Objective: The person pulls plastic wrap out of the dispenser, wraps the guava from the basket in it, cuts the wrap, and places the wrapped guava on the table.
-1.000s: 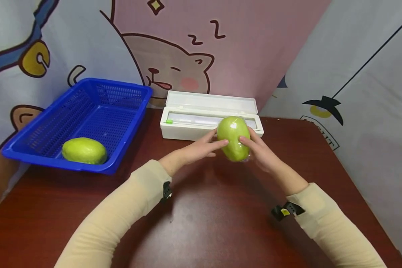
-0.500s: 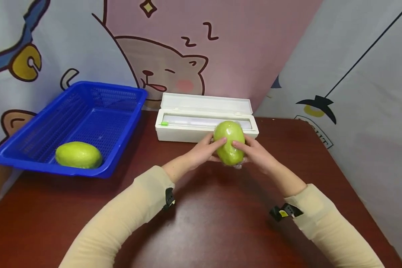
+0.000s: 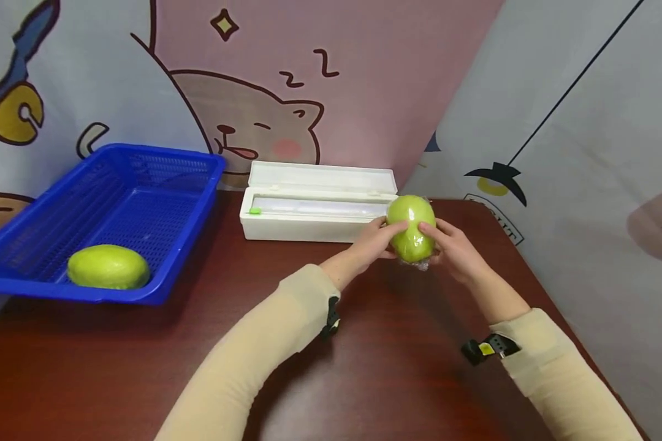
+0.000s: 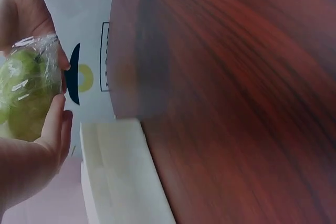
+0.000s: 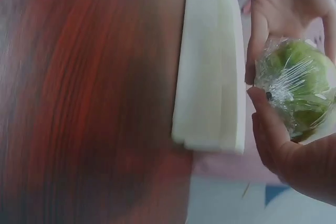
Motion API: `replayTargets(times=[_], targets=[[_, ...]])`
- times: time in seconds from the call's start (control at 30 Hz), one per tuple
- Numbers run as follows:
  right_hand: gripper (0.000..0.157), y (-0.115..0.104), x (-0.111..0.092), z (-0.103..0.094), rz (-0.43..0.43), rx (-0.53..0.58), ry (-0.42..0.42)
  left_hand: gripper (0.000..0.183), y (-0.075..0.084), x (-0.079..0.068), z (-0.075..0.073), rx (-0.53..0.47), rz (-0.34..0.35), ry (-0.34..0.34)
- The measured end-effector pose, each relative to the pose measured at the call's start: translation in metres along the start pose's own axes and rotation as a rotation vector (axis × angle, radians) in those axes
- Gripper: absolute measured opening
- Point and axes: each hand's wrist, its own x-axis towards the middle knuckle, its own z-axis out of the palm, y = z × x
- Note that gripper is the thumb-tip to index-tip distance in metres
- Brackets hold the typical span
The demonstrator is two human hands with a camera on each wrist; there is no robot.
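Basket [image 3: 151, 211], blue and slotted, stands at the left of the dark red table [image 3: 397, 380], a smooth yellow-green oblong fruit [image 3: 108, 267] lying on its side in the near end. Right of it sits a long white box [image 3: 303, 229], lid up, with a small green tab [image 3: 255, 211] at the left of its opening. Next, the left hand [image 3: 372, 241] grips one side of a held fruit [image 3: 411, 226], thumb on the near face; the right hand [image 3: 459, 251] grips the other side likewise, so it hangs above the table near the box's right end. This fruit is bright green, rounded and glossy in clear film [image 5: 286, 80], which the wrist views show pleated and bunched at one end. On the backdrop [image 3: 375, 92], two Z-shaped letters float above a sleeping animal, and framed lettering at the right is too small and partly covered to read surely. Compared with a second ago, when the held fruit was before the box's right part, both hands have carried it rightward, off most of the front; the basket's left edge now leaves the view.
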Motion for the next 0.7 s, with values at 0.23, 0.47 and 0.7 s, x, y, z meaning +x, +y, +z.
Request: replayTargets(times=[0.23, 0.47, 0.7], targets=[[0.073, 0.019, 0.012, -0.047, 0.073, 0.085, 0.083, 0.053, -0.012, 0.031, 0.046, 0.202, 0.099, 0.179], [0.086, 0.033, 0.036, -0.062, 0.188, -0.056, 0.184, 0.05, -0.02, 0.058, 0.065, 0.356, 0.083, 0.232], [0.079, 0.038, 0.055, -0.073, 0.215, -0.006, 0.219, 0.078, -0.021, 0.069, 0.076, 0.411, -0.01, 0.074]])
